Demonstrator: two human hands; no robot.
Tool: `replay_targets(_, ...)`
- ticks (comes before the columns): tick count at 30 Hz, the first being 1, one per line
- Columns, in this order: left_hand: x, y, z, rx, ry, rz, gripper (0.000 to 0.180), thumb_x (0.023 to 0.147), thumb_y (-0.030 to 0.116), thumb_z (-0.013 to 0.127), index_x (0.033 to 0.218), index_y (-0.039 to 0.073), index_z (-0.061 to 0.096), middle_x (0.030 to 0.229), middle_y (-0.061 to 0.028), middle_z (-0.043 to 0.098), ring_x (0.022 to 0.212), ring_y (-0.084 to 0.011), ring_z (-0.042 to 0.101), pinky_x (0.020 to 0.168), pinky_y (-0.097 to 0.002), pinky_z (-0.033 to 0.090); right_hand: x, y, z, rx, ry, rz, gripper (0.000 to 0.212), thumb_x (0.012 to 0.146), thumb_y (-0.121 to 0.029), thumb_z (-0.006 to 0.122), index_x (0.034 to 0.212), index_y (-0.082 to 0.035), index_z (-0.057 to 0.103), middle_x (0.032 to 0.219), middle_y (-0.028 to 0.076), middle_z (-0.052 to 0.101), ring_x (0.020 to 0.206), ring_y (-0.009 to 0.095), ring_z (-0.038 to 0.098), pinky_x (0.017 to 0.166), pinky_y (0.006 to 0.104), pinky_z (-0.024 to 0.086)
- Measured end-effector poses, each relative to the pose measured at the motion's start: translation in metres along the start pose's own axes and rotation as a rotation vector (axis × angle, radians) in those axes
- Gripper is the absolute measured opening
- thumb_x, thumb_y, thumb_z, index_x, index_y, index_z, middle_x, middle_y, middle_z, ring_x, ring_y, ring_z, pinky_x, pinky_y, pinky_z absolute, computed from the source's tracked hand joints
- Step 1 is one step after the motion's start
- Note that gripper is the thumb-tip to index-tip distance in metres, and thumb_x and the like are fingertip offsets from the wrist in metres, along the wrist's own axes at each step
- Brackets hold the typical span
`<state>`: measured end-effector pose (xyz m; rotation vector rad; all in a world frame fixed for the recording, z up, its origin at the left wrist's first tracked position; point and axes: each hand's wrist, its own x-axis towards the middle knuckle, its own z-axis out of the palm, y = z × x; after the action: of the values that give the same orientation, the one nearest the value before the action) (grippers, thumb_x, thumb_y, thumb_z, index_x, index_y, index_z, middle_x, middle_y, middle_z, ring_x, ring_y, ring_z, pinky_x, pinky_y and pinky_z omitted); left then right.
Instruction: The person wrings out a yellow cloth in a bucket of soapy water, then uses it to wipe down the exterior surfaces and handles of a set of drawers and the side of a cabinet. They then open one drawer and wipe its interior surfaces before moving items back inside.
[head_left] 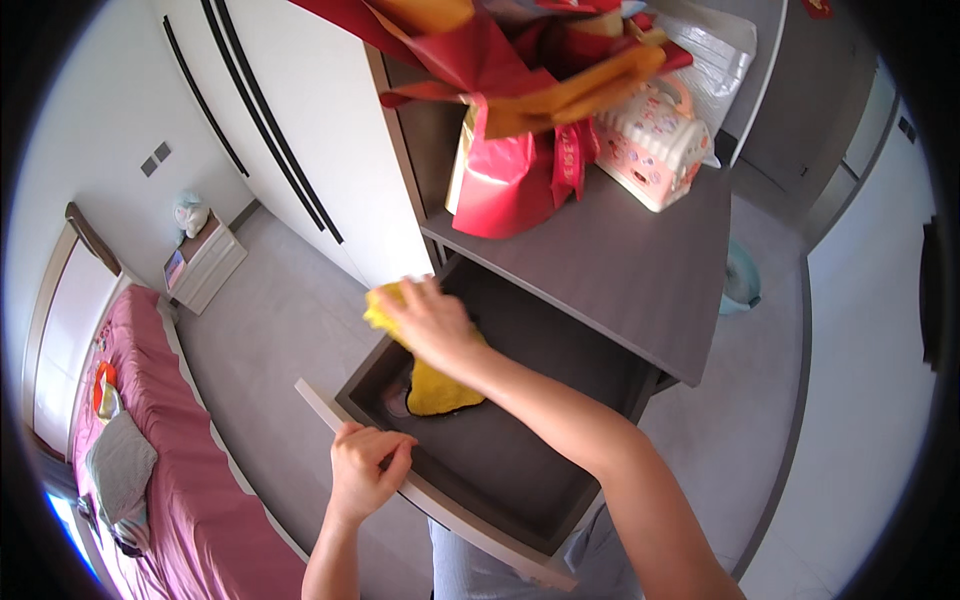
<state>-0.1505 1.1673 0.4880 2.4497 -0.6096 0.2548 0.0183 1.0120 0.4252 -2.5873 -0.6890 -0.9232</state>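
Observation:
A dark-lined drawer (pixel 540 490) stands pulled out from a grey-brown cabinet. My left hand (pixel 368 470) is closed over the top edge of its pale front panel (pixel 470 525). Reaching across the drawer, my right hand (pixel 432 322) presses a yellow cloth (pixel 440 388) against the drawer's left side wall. Part of the cloth bunches over that rim, and the rest hangs down inside to the drawer floor. Beside the cloth, in the front left corner, lies a small clear, shiny thing (pixel 396 397) whose kind I cannot make out.
On the cabinet top (pixel 620 270) stand a red-wrapped bouquet (pixel 510 180) and a pink-and-white house-shaped box (pixel 655 145) with a handle. A white wardrobe (pixel 330 130) rises at the left. Further left are a pink-covered bed (pixel 180 440) and a nightstand (pixel 208 262). A teal basin (pixel 740 278) sits right of the cabinet.

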Motion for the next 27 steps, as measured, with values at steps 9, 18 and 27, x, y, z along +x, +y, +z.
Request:
replay_targets(9, -0.01, 0.004, -0.019, -0.051, -0.013, -0.109, 0.007, 0.077, 0.01, 0.067, 0.07, 0.009, 0.068, 0.052, -0.0015, 0.056, 0.051, -0.0189, 0.055, 0.065, -0.0332, 0.04, -0.004, 0.046, -0.033, 0.003, -0.344, 0.393, 0.063, 0.084, -0.022, 0.069, 0.142, -0.024, 0.045, 0.115, 0.015, 0.058, 0.096, 0.034, 0.063, 0.077, 0.044, 0.054)
replay_targets(18, -0.028, -0.009, -0.039, -0.149, -0.088, -0.07, 0.003, 0.079, 0.008, 0.066, 0.08, 0.008, 0.068, 0.071, -0.0031, 0.065, 0.067, -0.02, 0.06, 0.075, -0.0343, 0.044, -0.022, -0.022, -0.157, 0.424, -0.335, 0.588, 0.05, 0.087, -0.016, 0.065, 0.134, -0.017, 0.049, 0.111, 0.013, 0.065, 0.102, 0.033, 0.063, 0.084, 0.0427, 0.052)
replay_targets(27, -0.012, -0.001, -0.032, 0.078, -0.323, -0.25, 0.017, 0.085, 0.019, 0.062, 0.072, 0.01, 0.063, 0.061, -0.0062, 0.062, 0.063, -0.0228, 0.061, 0.069, -0.0359, 0.043, -0.089, 0.009, -0.15, -0.026, -0.617, 0.98, 0.074, 0.088, -0.032, 0.065, 0.151, -0.024, 0.027, 0.152, 0.014, 0.033, 0.129, 0.043, 0.043, 0.097, 0.0591, 0.045)
